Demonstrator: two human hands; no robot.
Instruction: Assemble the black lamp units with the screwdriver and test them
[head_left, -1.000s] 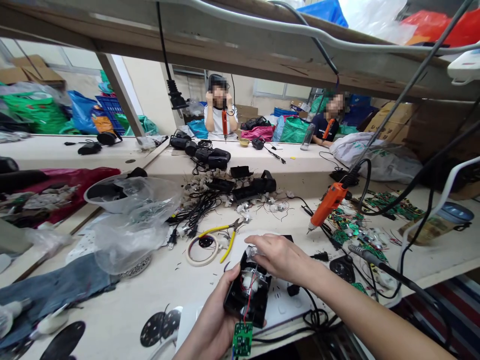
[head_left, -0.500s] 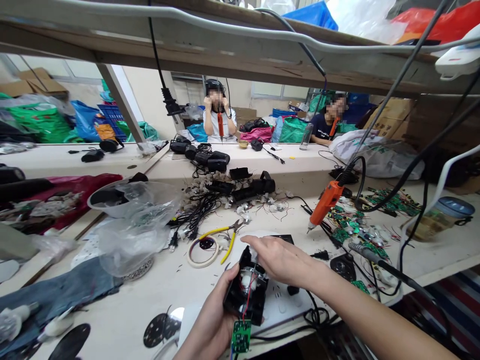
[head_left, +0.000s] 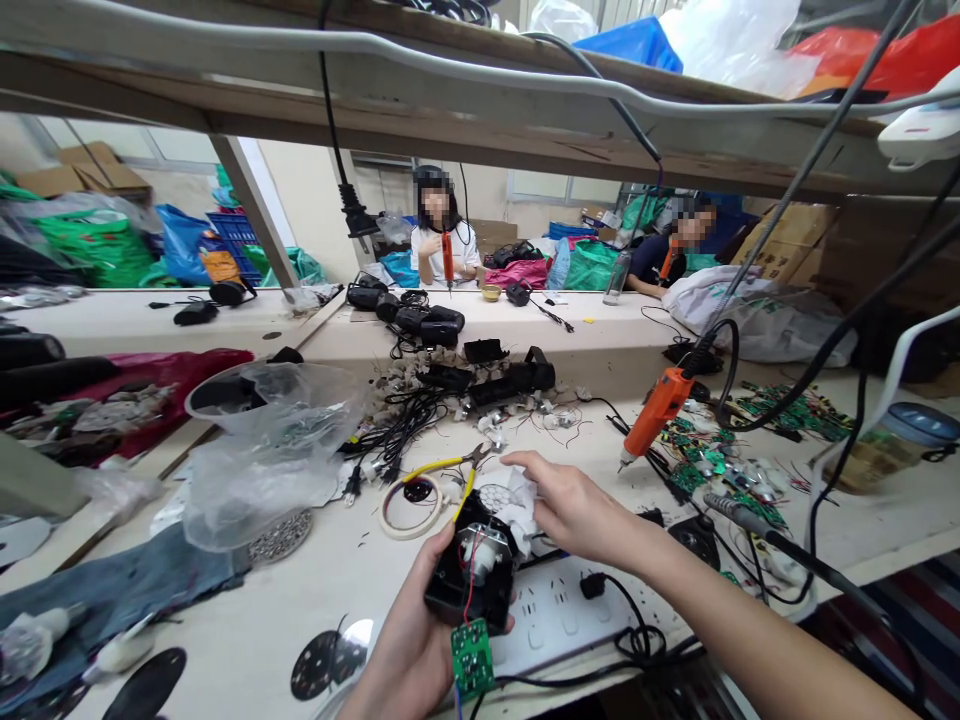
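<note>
My left hand [head_left: 412,635] is wrapped round a black plastic housing [head_left: 448,585]. Inside it sits a metal-and-white motor-like part [head_left: 484,548] with thin red wires. These run down to a green circuit board [head_left: 472,658], which hangs at the near end. Just beyond the housing, my right hand [head_left: 581,510] pinches a crumpled white tissue-like piece [head_left: 517,500]; a honeycomb pattern shows at its left part. Yellow-handled cutters [head_left: 435,466] lie beside a roll of tape [head_left: 386,520], partly behind the housing.
A white power strip [head_left: 559,605] with a black plug lies under my right forearm. An orange electric screwdriver [head_left: 656,415] hangs at the right, near a soldering iron [head_left: 742,512] and green boards [head_left: 679,450]. Plastic bags [head_left: 240,490] are at the left. Two people sit across the bench.
My right hand has moved up and right, away from the housing, bringing the white piece out into view. My left hand and the housing have shifted slightly left. The person opposite has lowered their hands.
</note>
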